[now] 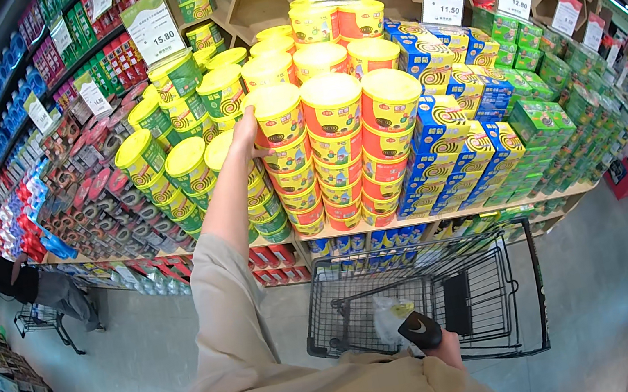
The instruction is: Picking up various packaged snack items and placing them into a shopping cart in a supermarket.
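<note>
My left hand reaches up to a display of stacked tubs. Its fingers curve against the left side of a red and yellow tub with a yellow lid, the top one of the front-left column. More red tubs of the same kind stand beside it in columns. Left of my wrist are yellow-lidded green tubs. Low in front of my body, my right hand is partly hidden behind a black rounded object with a pale curved mark. It seems closed round that object's lower end.
A black wire shopping cart stands below the shelf, with a clear plastic bag in it. Blue and yellow boxes and green boxes are piled at right. At far left, a person stands by another cart.
</note>
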Demonstrator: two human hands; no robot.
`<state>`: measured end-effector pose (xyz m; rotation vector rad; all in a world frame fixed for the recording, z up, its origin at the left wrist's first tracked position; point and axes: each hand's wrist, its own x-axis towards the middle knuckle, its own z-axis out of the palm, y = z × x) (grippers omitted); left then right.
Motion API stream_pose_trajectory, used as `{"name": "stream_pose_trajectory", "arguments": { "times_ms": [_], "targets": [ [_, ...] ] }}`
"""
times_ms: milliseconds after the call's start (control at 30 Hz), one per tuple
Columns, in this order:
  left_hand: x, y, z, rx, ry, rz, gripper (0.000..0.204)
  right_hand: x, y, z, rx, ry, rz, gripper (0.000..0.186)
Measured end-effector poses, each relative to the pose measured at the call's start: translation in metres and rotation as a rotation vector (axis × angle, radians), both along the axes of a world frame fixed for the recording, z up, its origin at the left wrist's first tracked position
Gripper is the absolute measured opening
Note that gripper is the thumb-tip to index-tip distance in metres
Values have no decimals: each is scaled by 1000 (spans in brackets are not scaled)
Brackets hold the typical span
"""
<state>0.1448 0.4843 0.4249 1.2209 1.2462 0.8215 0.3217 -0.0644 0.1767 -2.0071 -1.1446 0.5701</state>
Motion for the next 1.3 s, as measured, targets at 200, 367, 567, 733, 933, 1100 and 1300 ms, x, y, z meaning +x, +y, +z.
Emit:
{"name": "stream_pose_trajectory", "arguments": {
  "times_ms": [200, 367, 567, 733, 933, 1100, 1300],
  "targets": [
    [3, -16, 3, 93, -98, -42, 63, 14, -8, -11, -89, -21, 20, 43],
    [4, -14, -10, 26, -148, -42, 59, 23, -8, -29, -56, 46, 20, 43],
    [3, -4, -15, 47, -129, 36, 59, 41, 5, -23, 25, -36, 74, 39],
    [4, -17, -7, 36, -147, 42, 58, 51, 5, -24, 49, -46, 31, 39],
    [13, -15, -14, 96, -120, 143, 59, 62, -8, -16, 46, 77, -17, 43],
    [10, -11, -24, 53, -181, 181, 60, 71, -14, -19, 105, 108, -34, 34],
    [16, -13, -23, -115, -226, 122, 77, 78, -18, -24, 159, 100, -95, 31]
  ]
}}
